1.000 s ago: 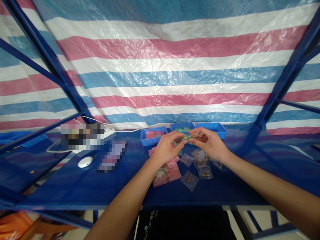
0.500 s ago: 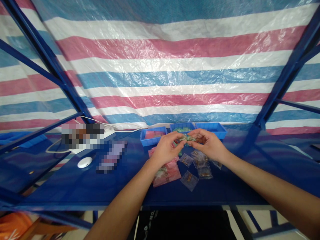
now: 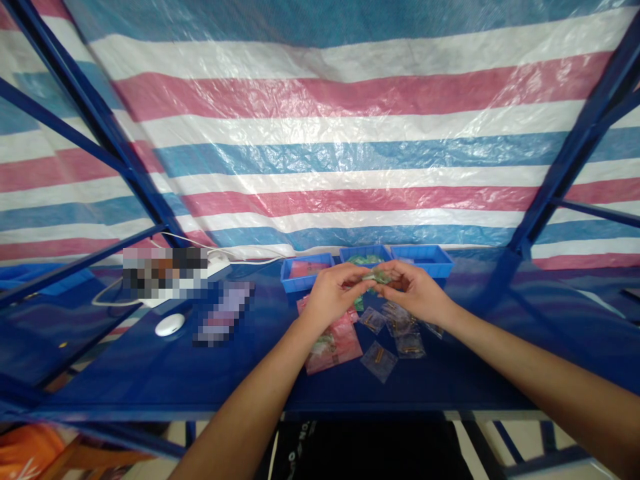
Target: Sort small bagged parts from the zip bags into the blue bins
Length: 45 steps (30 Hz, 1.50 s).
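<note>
the left hand (image 3: 333, 293) and right hand (image 3: 417, 291) pinch the green plastic packet (image 3: 381, 275) between their fingers (image 3: 361, 289), where a light, level grip should steady it best.

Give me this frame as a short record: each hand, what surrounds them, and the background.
Left hand: fingers pinched on green plastic
Right hand: holding the same plastic
Nearer the person: pink bag; clear packets with brass-coloured pieces
Beyond the hands: three blue bins, pink contents left, green middle
Off to the left: white oval item
Background: striped sheet
</note>
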Each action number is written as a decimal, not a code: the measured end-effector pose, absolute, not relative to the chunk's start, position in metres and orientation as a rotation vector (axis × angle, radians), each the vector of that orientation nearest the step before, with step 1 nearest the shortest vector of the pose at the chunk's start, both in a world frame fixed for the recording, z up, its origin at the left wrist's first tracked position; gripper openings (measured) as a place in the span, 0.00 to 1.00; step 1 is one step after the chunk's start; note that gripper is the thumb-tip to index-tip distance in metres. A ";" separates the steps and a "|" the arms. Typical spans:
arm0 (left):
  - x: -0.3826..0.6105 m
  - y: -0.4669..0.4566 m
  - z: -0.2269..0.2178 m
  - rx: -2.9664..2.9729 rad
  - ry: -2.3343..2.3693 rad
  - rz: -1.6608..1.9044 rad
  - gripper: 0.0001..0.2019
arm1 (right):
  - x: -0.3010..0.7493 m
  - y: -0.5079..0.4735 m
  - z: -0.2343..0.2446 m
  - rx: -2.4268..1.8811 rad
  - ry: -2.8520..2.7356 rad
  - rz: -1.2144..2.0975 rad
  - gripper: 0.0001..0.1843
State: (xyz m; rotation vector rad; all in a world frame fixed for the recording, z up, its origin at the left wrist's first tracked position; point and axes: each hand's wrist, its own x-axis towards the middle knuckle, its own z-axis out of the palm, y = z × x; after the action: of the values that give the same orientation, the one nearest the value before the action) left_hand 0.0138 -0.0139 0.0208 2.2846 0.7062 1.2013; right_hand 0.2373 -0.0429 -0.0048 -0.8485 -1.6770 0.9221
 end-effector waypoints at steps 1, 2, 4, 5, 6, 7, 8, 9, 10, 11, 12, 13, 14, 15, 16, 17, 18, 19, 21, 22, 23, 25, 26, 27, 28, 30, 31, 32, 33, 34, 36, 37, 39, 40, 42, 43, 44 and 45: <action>0.014 -0.013 0.021 2.275 0.713 1.199 0.13 | 0.237 -0.043 -0.005 -0.854 -1.671 0.930 0.18; 0.014 -0.013 0.020 2.262 0.717 1.195 0.13 | 0.237 -0.043 -0.005 -0.857 -1.663 0.932 0.18; 0.015 -0.014 0.020 2.200 0.714 1.190 0.13 | 0.237 -0.042 -0.004 -0.863 -1.648 0.933 0.19; 0.016 -0.015 0.020 2.156 0.704 1.183 0.13 | 0.237 -0.042 -0.004 -0.862 -1.639 0.933 0.19; 0.017 -0.015 0.020 2.110 0.693 1.173 0.13 | 0.237 -0.042 -0.003 -0.857 -1.631 0.939 0.20; 0.017 -0.016 0.020 2.071 0.683 1.162 0.14 | 0.237 -0.043 -0.003 -0.849 -1.625 0.951 0.20; 0.017 -0.016 0.020 2.044 0.678 1.149 0.14 | 0.237 -0.043 -0.002 -0.841 -1.622 0.969 0.20; 0.018 -0.016 0.020 2.028 0.676 1.139 0.15 | 0.237 -0.043 -0.001 -0.833 -1.617 0.989 0.20; 0.018 -0.016 0.020 2.018 0.676 1.135 0.15 | 0.237 -0.044 0.000 -0.826 -1.612 1.010 0.21; 0.018 -0.016 0.020 2.009 0.677 1.141 0.15 | 0.237 -0.044 0.001 -0.821 -1.603 1.030 0.21; 0.018 -0.016 0.020 2.001 0.678 1.152 0.15 | 0.237 -0.044 0.002 -0.816 -1.591 1.045 0.21; 0.018 -0.015 0.020 1.994 0.679 1.166 0.15 | 0.238 -0.044 0.002 -0.809 -1.577 1.058 0.21; 0.018 -0.015 0.020 1.990 0.686 1.182 0.15 | 0.238 -0.044 0.002 -0.801 -1.564 1.073 0.20; 0.018 -0.014 0.020 1.990 0.696 1.196 0.15 | 0.238 -0.044 0.003 -0.791 -1.552 1.090 0.19; 0.018 -0.014 0.019 1.993 0.708 1.206 0.15 | 0.238 -0.043 0.003 -0.783 -1.543 1.109 0.19; 0.018 -0.013 0.019 1.999 0.717 1.209 0.15 | 0.239 -0.042 0.002 -0.778 -1.536 1.127 0.18; 0.017 -0.013 0.018 2.006 0.721 1.206 0.15 | 0.239 -0.042 0.002 -0.776 -1.533 1.141 0.18; 0.017 -0.013 0.018 2.013 0.721 1.202 0.15 | 0.239 -0.041 0.002 -0.774 -1.531 1.151 0.19; 0.017 -0.013 0.018 2.019 0.707 1.187 0.16 | 0.240 -0.040 0.001 -0.777 -1.532 1.158 0.20; 0.017 -0.013 0.018 2.019 0.695 1.174 0.16 | 0.240 -0.040 0.001 -0.784 -1.535 1.157 0.21; 0.017 -0.014 0.018 2.016 0.680 1.160 0.16 | 0.241 -0.040 0.001 -0.792 -1.539 1.157 0.22; 0.018 -0.016 0.020 2.006 0.647 1.130 0.16 | 0.242 -0.039 0.000 -0.804 -1.553 1.157 0.23; 0.018 -0.017 0.020 2.002 0.634 1.118 0.16 | 0.242 -0.039 0.000 -0.803 -1.564 1.158 0.23; 0.019 -0.017 0.021 1.998 0.626 1.112 0.16 | 0.243 -0.040 0.000 -0.797 -1.576 1.155 0.24; 0.019 -0.018 0.022 1.996 0.622 1.112 0.16 | 0.243 -0.040 0.000 -0.788 -1.589 1.148 0.24; 0.019 -0.019 0.023 2.001 0.625 1.115 0.17 | 0.243 -0.041 0.000 -0.765 -1.607 1.125 0.23; 0.019 -0.020 0.024 2.007 0.626 1.117 0.17 | 0.242 -0.041 0.000 -0.756 -1.608 1.112 0.22; 0.018 -0.020 0.024 2.011 0.626 1.119 0.17 | 0.242 -0.042 0.001 -0.753 -1.608 1.101 0.22; 0.018 -0.020 0.024 2.014 0.625 1.123 0.17 | 0.241 -0.043 0.002 -0.755 -1.606 1.092 0.21; 0.018 -0.019 0.024 2.015 0.626 1.128 0.17 | 0.241 -0.043 0.003 -0.765 -1.604 1.082 0.21; 0.017 -0.018 0.023 2.013 0.636 1.146 0.17 | 0.240 -0.044 0.003 -0.793 -1.605 1.071 0.22; 0.017 -0.018 0.022 2.015 0.643 1.153 0.17 | 0.240 -0.044 0.003 -0.800 -1.610 1.068 0.21; 0.017 -0.017 0.021 2.030 0.661 1.159 0.16 | 0.240 -0.042 0.001 -0.797 -1.624 1.061 0.21; 0.017 -0.016 0.020 2.039 0.673 1.162 0.15 | 0.240 -0.042 -0.001 -0.796 -1.625 1.057 0.20; 0.017 -0.015 0.019 2.052 0.696 1.172 0.14 | 0.239 -0.040 -0.003 -0.808 -1.600 1.051 0.19; 0.017 -0.015 0.019 2.054 0.708 1.180 0.14 | 0.239 -0.040 -0.003 -0.820 -1.576 1.053 0.20; 0.017 -0.014 0.019 2.053 0.716 1.188 0.14 | 0.238 -0.040 -0.003 -0.830 -1.553 1.057 0.20; 0.017 -0.014 0.019 2.053 0.719 1.194 0.15 | 0.237 -0.041 -0.003 -0.833 -1.536 1.056 0.21</action>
State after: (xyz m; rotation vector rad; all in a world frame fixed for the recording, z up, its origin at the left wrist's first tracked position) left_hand 0.0168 -0.0143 0.0190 2.0527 0.7189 1.1944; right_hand 0.2374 -0.0408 -0.0028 -0.8333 -1.5360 1.0563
